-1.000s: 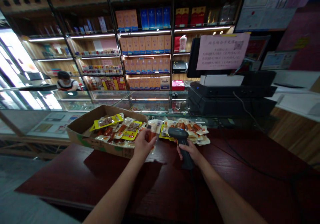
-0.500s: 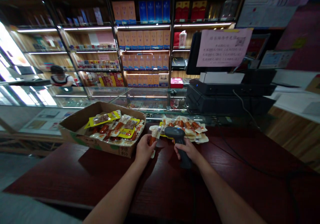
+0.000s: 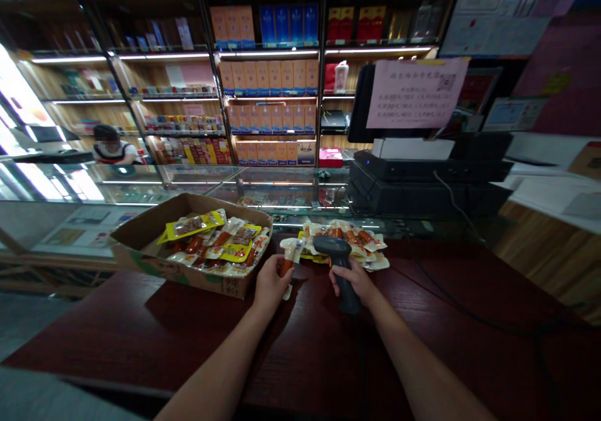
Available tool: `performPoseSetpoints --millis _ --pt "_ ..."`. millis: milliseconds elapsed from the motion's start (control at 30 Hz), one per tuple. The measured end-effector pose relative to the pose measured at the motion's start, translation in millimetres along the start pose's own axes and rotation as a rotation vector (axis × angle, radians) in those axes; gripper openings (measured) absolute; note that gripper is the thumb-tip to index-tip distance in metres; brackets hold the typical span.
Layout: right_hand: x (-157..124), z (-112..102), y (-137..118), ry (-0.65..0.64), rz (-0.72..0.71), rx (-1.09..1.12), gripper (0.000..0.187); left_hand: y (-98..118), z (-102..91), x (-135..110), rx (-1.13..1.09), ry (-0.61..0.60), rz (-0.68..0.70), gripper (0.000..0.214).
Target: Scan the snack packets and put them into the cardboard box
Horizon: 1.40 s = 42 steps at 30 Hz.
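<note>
The left hand (image 3: 271, 285) pinches a clear vacuum packet of orange-red sausage (image 3: 287, 263) upright between thumb and fingers, and the right hand (image 3: 353, 281) is closed around the grip of a black handheld barcode scanner (image 3: 339, 264), whose head sits just beside the packet. Both hands are over a dark red wooden tabletop (image 3: 323, 352) with a faint grain and a soft sheen. To the left of the hands, an open cardboard box (image 3: 141, 236) on the tabletop holds a heap of yellow and clear snack packets (image 3: 211, 243). Just beyond the right hand lies a loose pile of similar packets (image 3: 350, 246). Past them runs a glass display counter (image 3: 267, 186) with bright reflections along its top. Further right of the hands stands a black cash register unit (image 3: 422, 183) with a thin cable (image 3: 451, 199) trailing down, behind it a dark monitor (image 3: 360, 102) carrying a pink paper notice (image 3: 417, 92). Tall lit shelves (image 3: 270, 77) of orange and blue boxes fill the back wall, and a person (image 3: 111, 147) stands beyond the glass, far ahead and left of the hands.
</note>
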State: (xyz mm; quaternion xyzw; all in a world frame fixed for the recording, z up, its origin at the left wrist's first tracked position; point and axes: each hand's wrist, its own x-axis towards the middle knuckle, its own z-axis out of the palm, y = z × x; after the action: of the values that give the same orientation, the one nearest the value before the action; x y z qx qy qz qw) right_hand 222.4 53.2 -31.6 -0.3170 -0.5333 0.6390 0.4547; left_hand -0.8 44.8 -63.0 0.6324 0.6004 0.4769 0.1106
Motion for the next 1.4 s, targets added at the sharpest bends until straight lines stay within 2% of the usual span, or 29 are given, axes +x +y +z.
performPoseSetpoints --millis 100,200,367,533,700,867,1000,1100,1167,1233,1300,1400 --pt "3 -13 -2 0.107 -0.034 0.072 0.032 14 -2.4 5 0.047 -0.016 -0.006 0.023" --pt "6 -31 -6 0.237 -0.109 0.128 0.025 31 -1.0 21 0.104 -0.037 -0.048 0.02" --pt "7 -54 -12 0.331 -0.177 0.23 0.027 55 23.1 66 0.164 -0.098 -0.122 0.026" --pt "6 -58 -12 0.327 -0.213 0.303 0.029 74 64.4 103 0.364 -0.276 -0.201 0.033" --pt "7 -57 -9 0.302 -0.242 0.314 0.024 84 95.0 120 0.457 -0.311 -0.197 0.038" --pt "7 -52 -12 0.282 -0.247 0.3 0.025 90 107.2 118 0.452 -0.311 -0.216 0.034" --pt "5 -48 -15 0.271 -0.227 0.274 0.025 93 106.1 114 0.427 -0.306 -0.184 0.04" --pt "4 -43 -15 0.246 -0.207 0.256 0.023 91 91.0 114 0.401 -0.264 -0.145 0.042" --pt "4 -40 -14 0.226 -0.189 0.249 0.025 84 68.7 115 0.405 -0.204 -0.102 0.037" --pt "5 -36 -11 0.197 -0.161 0.243 0.028 72 35.6 116 0.441 -0.132 -0.051 0.03" --pt "5 -31 -9 0.171 -0.133 0.232 0.03 52 -5.4 118 0.519 -0.05 -0.028 0.027" --pt "4 -23 -6 0.141 -0.109 0.203 0.031 15 -68.3 118 0.726 0.0 -0.095 0.03"
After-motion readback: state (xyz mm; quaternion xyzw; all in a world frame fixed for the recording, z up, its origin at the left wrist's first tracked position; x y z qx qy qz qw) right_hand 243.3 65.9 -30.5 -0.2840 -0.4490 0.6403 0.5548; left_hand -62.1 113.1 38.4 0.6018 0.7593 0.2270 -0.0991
